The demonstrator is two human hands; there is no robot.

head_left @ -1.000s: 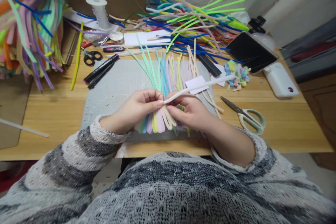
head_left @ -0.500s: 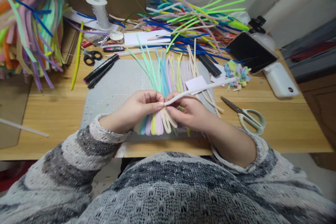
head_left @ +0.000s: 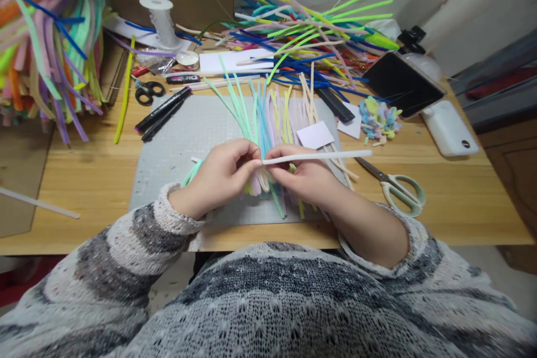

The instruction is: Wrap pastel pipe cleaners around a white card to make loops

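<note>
Above the grey cutting mat [head_left: 168, 134], my left hand [head_left: 226, 170] is closed in a pinch where a white pipe cleaner [head_left: 323, 156] meets a bundle of looped pastel pipe cleaners [head_left: 257, 184]. My right hand [head_left: 304, 173] is closed against the same spot from the right, its fingertips partly hidden. The white stem's free end sticks out to the right, nearly level, passing over my right hand. Most of the bundle is hidden by my fingers. Mint, blue, yellow and lilac pipe cleaners [head_left: 262, 106] lie fanned on the mat behind my hands.
Green-handled scissors [head_left: 405, 193] lie at the right, below a heap of cut pastel pieces [head_left: 380, 117]. Black markers [head_left: 161, 114] and small black scissors [head_left: 149, 92] are at the left. A tangle of bright pipe cleaners [head_left: 310, 28] lies at the back, near a phone [head_left: 403, 84].
The white pipe cleaner's free end has swung down from an upward slant to nearly level. The looped bundle has tilted, so less of its loops shows below my hands.
</note>
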